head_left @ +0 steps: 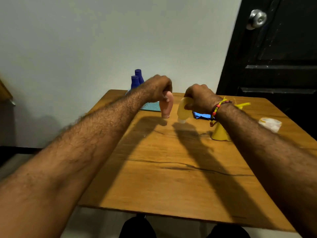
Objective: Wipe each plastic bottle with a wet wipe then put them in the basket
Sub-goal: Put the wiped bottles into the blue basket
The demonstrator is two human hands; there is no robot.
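Observation:
My left hand (158, 87) grips a pink plastic bottle (166, 105) by one end, and the bottle hangs down above the wooden table (171, 169). A yellow bottle (184, 109) is held cap-down in my right hand (199, 97), just right of the pink one. Both bottles hover over the far middle of the table. Behind my left hand sits a teal mesh basket (151, 105) with two blue-capped bottles (135, 81) standing in it. Another yellow bottle (219, 133) stands on the table under my right wrist. A crumpled white wipe (271, 124) lies at the right edge.
A blue wipe packet (200, 115) lies behind my right wrist, with a thin yellow object (243, 105) beyond it. A dark door (274, 57) with a metal knob stands at the right, a pale wall behind the table.

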